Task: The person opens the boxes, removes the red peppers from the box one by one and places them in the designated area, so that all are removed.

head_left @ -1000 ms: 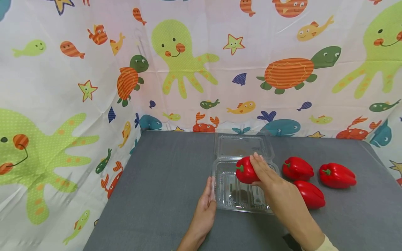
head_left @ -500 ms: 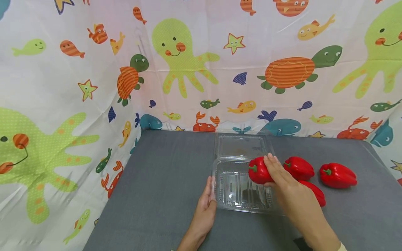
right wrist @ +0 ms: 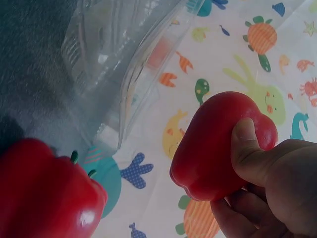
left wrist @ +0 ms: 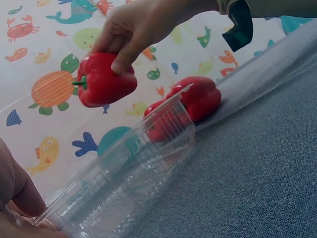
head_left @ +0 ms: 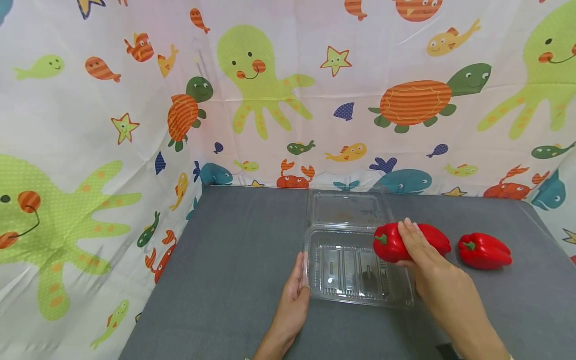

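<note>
In the head view my right hand grips a red bell pepper above the right edge of a clear plastic clamshell container. The right wrist view has thumb and fingers round this pepper. My left hand holds the container's left side; in the left wrist view its thumb and fingers pinch the clear rim. The lid lies folded back, and the tray has nothing in it. Another red pepper shows partly behind the held one, and one lies farther right.
A grey cloth covers the table. Behind and to the left hangs a white curtain printed with sea animals. In the left wrist view, peppers lie beyond the container's far wall.
My right hand has moved rightward with the pepper, from over the tray to its right edge. It now hides the nearest loose pepper. My left hand and the container have stayed put.
</note>
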A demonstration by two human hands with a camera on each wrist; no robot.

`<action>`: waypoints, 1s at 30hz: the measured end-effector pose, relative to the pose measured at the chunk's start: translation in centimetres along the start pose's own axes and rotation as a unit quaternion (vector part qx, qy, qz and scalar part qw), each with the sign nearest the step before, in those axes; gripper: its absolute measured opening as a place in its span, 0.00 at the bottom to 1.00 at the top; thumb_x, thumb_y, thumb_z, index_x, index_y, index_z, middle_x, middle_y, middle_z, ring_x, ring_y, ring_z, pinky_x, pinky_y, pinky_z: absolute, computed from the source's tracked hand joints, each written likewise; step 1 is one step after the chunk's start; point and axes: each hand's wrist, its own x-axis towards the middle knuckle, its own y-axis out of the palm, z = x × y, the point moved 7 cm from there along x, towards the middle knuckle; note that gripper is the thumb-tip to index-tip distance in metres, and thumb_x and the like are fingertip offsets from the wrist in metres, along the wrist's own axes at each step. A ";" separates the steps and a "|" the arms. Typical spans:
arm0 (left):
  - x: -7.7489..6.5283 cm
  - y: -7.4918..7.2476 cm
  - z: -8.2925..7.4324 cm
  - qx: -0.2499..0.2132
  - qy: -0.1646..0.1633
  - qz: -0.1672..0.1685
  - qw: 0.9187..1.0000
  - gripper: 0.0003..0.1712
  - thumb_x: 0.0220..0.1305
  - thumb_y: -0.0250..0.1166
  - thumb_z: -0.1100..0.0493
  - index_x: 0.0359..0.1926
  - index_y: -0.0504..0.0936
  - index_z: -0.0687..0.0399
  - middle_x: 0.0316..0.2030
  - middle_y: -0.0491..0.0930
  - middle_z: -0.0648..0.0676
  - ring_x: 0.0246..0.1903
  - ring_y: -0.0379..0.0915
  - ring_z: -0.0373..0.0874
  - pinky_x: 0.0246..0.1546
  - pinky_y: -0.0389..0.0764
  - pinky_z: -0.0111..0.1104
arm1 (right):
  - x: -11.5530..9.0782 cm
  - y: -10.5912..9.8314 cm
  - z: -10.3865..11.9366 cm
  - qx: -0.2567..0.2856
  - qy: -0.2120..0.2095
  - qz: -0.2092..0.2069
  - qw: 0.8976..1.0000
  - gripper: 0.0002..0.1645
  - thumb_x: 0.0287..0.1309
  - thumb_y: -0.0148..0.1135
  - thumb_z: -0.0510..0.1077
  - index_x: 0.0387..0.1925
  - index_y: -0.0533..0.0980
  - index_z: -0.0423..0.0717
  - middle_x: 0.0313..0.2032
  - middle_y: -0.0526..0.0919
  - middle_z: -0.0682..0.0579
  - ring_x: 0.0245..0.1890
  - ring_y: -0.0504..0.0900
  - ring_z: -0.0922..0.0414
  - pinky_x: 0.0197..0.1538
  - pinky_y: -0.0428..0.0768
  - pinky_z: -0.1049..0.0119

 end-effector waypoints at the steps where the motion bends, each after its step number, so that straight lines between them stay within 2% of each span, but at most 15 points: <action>1: 0.0 0.0 0.0 0.001 -0.001 0.000 1.000 0.43 0.74 0.36 0.78 0.85 0.35 0.58 0.85 0.37 0.52 0.83 0.28 0.45 0.74 0.44 0.18 | 0.0 -0.1 -0.2 -0.003 0.005 0.003 1.000 0.70 0.39 0.88 0.35 0.83 0.60 0.55 0.72 0.74 0.41 0.58 0.84 0.33 0.36 0.89 0.43; 6: 0.0 0.0 0.0 0.004 -0.002 0.000 1.000 0.43 0.74 0.36 0.77 0.85 0.34 0.58 0.85 0.37 0.52 0.83 0.27 0.45 0.75 0.44 0.20 | -0.3 -0.6 -1.1 -0.010 0.028 0.002 1.000 0.72 0.38 0.88 0.34 0.83 0.59 0.55 0.72 0.73 0.40 0.62 0.80 0.33 0.44 0.86 0.36; 10: 0.0 0.1 0.0 0.000 0.000 0.002 1.000 0.44 0.74 0.36 0.78 0.85 0.33 0.59 0.85 0.36 0.53 0.83 0.27 0.45 0.75 0.44 0.20 | -0.8 -1.2 -1.8 -0.013 0.043 -0.004 0.999 0.73 0.39 0.87 0.34 0.84 0.57 0.58 0.74 0.71 0.42 0.66 0.78 0.35 0.50 0.82 0.35; 19: 0.0 0.1 -0.1 -0.003 0.006 0.005 1.000 0.44 0.73 0.36 0.78 0.85 0.33 0.60 0.85 0.36 0.54 0.83 0.27 0.46 0.75 0.45 0.19 | -1.6 -2.2 -3.3 -0.014 0.057 -0.020 0.998 0.74 0.38 0.87 0.32 0.84 0.56 0.60 0.76 0.68 0.45 0.64 0.79 0.34 0.50 0.79 0.30; 30: 0.1 0.2 -0.1 -0.004 0.007 0.011 1.000 0.44 0.74 0.36 0.78 0.85 0.32 0.60 0.85 0.34 0.55 0.83 0.25 0.46 0.76 0.43 0.21 | -2.6 -3.6 -5.4 -0.026 0.071 -0.044 0.996 0.69 0.43 0.84 0.32 0.83 0.57 0.58 0.76 0.68 0.43 0.62 0.78 0.30 0.49 0.77 0.28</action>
